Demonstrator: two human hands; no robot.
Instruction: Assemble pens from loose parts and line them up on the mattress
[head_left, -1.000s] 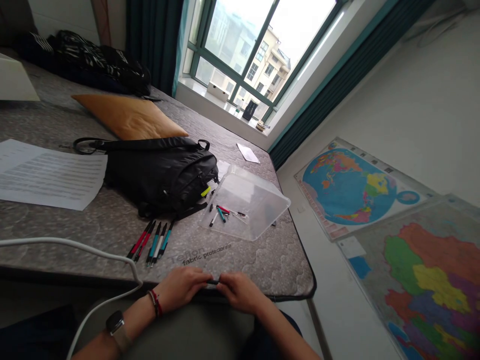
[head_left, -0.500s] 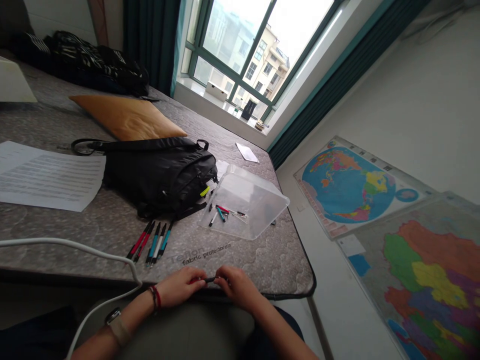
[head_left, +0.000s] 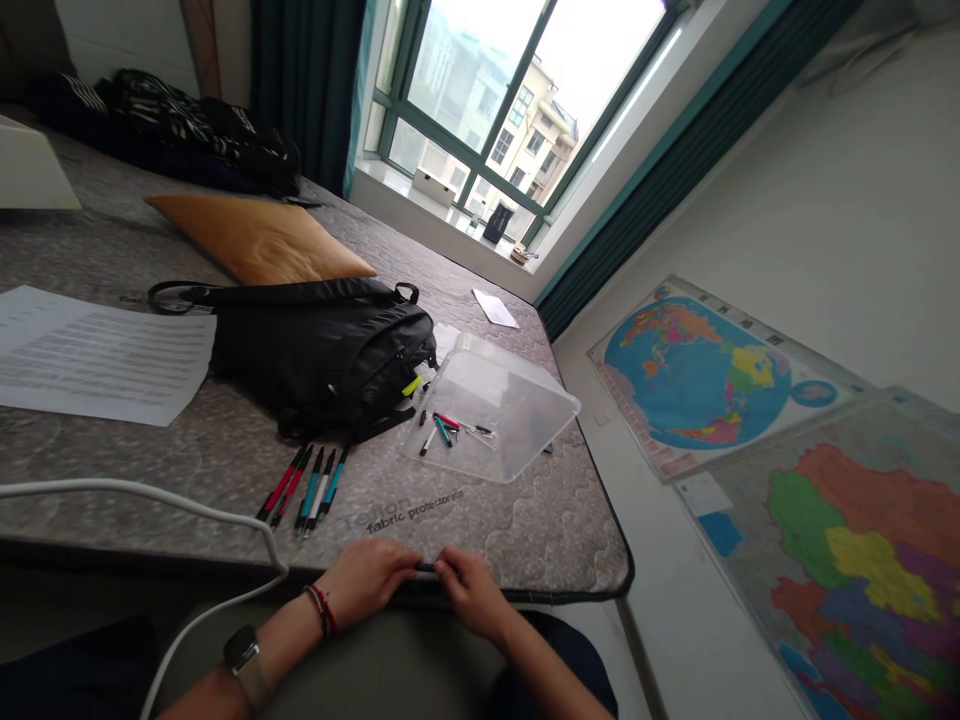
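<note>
My left hand (head_left: 375, 578) and my right hand (head_left: 469, 590) meet at the mattress's front edge, both closed on one pen (head_left: 426, 568). Only a short dark stretch of that pen shows between the fingertips; its ends are hidden. Beyond my left hand, several red, blue and white pens with black grips (head_left: 306, 490) lie side by side on the mattress. Farther off, a clear plastic box (head_left: 517, 455) holds several loose pens and pen parts (head_left: 444, 430).
A black backpack (head_left: 322, 350) lies behind the row of pens, with a padded brown envelope (head_left: 262, 240) behind it. Printed sheets (head_left: 105, 355) are at left. A white cable (head_left: 150, 492) crosses the front left. Wall maps (head_left: 697, 370) hang at right.
Both hands still grip the pen, a little lower in view. The red part seen at my left fingertips before is now covered, and my left wrist has turned, showing the watch face.
</note>
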